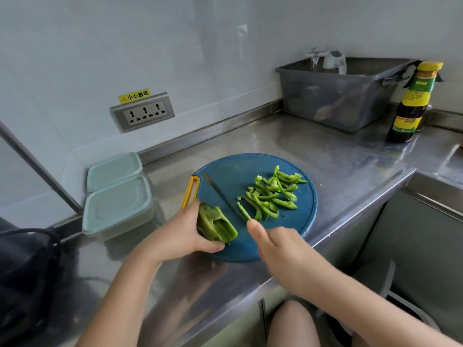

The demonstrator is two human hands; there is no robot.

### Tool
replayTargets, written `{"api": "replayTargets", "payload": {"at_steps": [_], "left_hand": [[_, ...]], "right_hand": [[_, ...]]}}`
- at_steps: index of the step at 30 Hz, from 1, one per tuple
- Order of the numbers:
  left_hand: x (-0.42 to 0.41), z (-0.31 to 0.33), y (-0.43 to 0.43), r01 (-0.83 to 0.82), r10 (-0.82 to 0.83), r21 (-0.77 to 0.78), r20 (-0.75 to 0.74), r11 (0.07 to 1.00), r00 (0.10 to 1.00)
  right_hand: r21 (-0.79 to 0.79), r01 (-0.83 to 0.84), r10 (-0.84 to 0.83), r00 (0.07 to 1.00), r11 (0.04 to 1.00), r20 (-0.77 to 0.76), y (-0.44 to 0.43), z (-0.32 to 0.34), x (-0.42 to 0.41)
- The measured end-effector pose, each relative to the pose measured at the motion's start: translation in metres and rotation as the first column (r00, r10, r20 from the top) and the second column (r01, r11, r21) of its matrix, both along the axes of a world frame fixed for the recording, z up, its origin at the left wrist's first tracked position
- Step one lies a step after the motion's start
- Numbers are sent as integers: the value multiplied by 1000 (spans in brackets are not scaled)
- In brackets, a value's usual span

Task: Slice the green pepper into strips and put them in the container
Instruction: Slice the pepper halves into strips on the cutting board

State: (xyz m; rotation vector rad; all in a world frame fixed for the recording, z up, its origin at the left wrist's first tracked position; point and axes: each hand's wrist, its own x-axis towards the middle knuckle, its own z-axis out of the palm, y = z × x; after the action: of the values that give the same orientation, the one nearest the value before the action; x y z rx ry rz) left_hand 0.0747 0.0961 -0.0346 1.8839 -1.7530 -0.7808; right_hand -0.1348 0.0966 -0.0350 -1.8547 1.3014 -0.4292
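Left hand (185, 234) first: my fingers and thumb curl round the pepper (215, 225), which lies at the left front of the board (250, 166) with its hollow inside showing. My right hand (278, 244) is closed round the handle of the knife (220, 194), thumb stretched along the top; the handle is hidden in my fist. The blade points away from me, between the pepper and the strips (270, 194). Both arms reach in over the front edge of the counter (338, 156). I count one pepper piece, one knife and one board. The strips lie in a pile on the board's right half, too tangled to count. Two boxes (117, 206) with lids on sit together at the counter's back left.
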Motion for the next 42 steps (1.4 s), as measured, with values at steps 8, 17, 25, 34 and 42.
{"api": "replayTargets", "payload": {"at_steps": [8,17,25,34,42], "left_hand": [[-1,1,1,61,-61,-9,-74,998,995],[-3,3,1,96,-98,-28,-85,995,991],[-6,4,1,129,-133,-52,-81,990,988],[-3,-3,-1,99,-101,-50,-27,994,995],[-3,-2,-1,106,-108,-38,-52,994,993]], "right_hand": [[-90,-52,47,997,995,-56,25,-3,14],[-100,-42,28,990,994,-138,31,-5,25],[-59,-43,35,990,997,-139,29,4,28],[72,-17,24,995,997,-101,17,9,30],[84,-19,28,994,996,-106,15,6,35]]}}
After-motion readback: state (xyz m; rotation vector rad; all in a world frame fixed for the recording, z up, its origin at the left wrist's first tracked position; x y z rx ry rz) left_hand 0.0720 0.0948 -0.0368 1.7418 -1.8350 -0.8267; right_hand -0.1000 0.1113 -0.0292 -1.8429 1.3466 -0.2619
